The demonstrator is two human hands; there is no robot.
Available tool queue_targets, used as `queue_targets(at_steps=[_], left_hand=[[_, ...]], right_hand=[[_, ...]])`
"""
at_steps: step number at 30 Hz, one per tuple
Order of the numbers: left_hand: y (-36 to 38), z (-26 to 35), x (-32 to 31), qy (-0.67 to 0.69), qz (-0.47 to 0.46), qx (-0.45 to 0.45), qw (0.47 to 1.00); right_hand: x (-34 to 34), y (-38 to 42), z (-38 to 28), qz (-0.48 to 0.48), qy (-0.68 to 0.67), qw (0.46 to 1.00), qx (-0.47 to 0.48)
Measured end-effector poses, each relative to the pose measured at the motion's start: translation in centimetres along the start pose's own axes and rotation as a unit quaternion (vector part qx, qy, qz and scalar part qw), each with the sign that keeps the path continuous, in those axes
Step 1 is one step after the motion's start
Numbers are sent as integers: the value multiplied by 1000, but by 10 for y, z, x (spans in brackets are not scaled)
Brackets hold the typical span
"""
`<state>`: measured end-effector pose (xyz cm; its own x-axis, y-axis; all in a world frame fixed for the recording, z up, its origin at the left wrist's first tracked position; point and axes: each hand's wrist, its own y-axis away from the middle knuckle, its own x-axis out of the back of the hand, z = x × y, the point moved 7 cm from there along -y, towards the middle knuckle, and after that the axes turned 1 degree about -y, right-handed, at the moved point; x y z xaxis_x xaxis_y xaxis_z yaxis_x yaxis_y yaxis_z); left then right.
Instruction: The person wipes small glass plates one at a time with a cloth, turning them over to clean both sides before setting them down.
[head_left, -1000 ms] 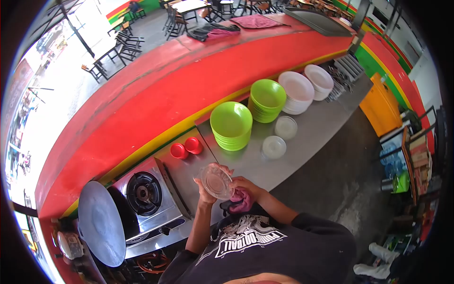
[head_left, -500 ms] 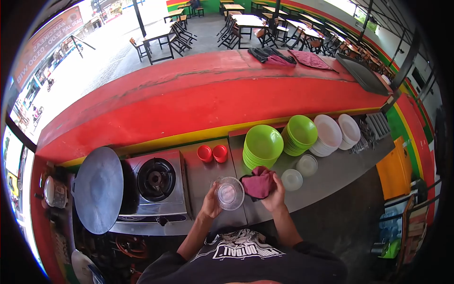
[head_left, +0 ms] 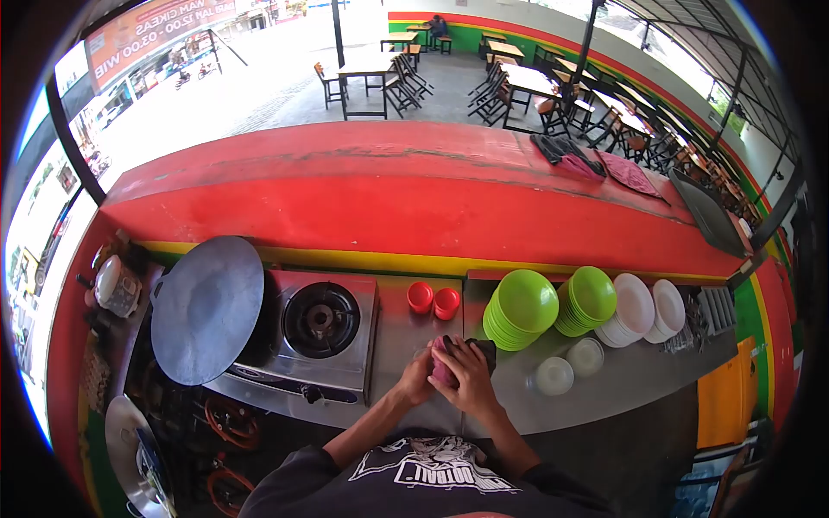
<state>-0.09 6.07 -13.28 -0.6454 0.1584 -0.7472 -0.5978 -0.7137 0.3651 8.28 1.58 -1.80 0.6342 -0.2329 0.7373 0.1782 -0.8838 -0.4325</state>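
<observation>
My left hand (head_left: 416, 380) is closed round something at the middle of the steel counter, mostly hidden behind the cloth and my fingers. Over it, my right hand (head_left: 467, 376) presses a dark red cloth (head_left: 443, 363), whose dark end sticks out to the right. The glass bowl seen earlier is covered. Two red cups (head_left: 433, 300) stand just beyond my hands. To the right are stacks of green bowls (head_left: 527, 302) and two small clear bowls (head_left: 554, 376).
A gas stove (head_left: 321, 319) and a large wok (head_left: 210, 309) are on the left. White bowls (head_left: 634, 304) and cutlery stand at the right. Behind the counter runs a red ledge (head_left: 345, 207) with cloths and a black tray (head_left: 706, 211). A person (head_left: 439, 26) sits far off.
The right hand has moved from beside the glass bowl onto it with the cloth, and the hands are now together. The camera view has shifted, so the counter items appear further right.
</observation>
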Motion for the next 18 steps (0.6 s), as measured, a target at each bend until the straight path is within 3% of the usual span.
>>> queue_targets(at_steps=[3,4,9,11,12,15,18], left_hand=[[0,-3,-1,7,7,-14,1000],[11,0,-9,-18,-19,6,1000],[25,10,-9,51,-56,-66,995],[33,24,-12,65,-71,-106,990],[38,30,-14,59,-80,-121,988],[44,38,-15,22,-99,-148,984],[49,45,-16,-52,-88,-136,985]], right_hand=[[9,-12,8,39,6,999,-1],[12,-15,13,50,-45,997,-33],[-17,4,48,162,-247,940,-174],[-38,17,58,196,-350,881,-251],[-52,22,63,183,-471,801,-322],[-65,23,63,203,-623,648,-389],[-62,14,73,163,-581,702,-378]])
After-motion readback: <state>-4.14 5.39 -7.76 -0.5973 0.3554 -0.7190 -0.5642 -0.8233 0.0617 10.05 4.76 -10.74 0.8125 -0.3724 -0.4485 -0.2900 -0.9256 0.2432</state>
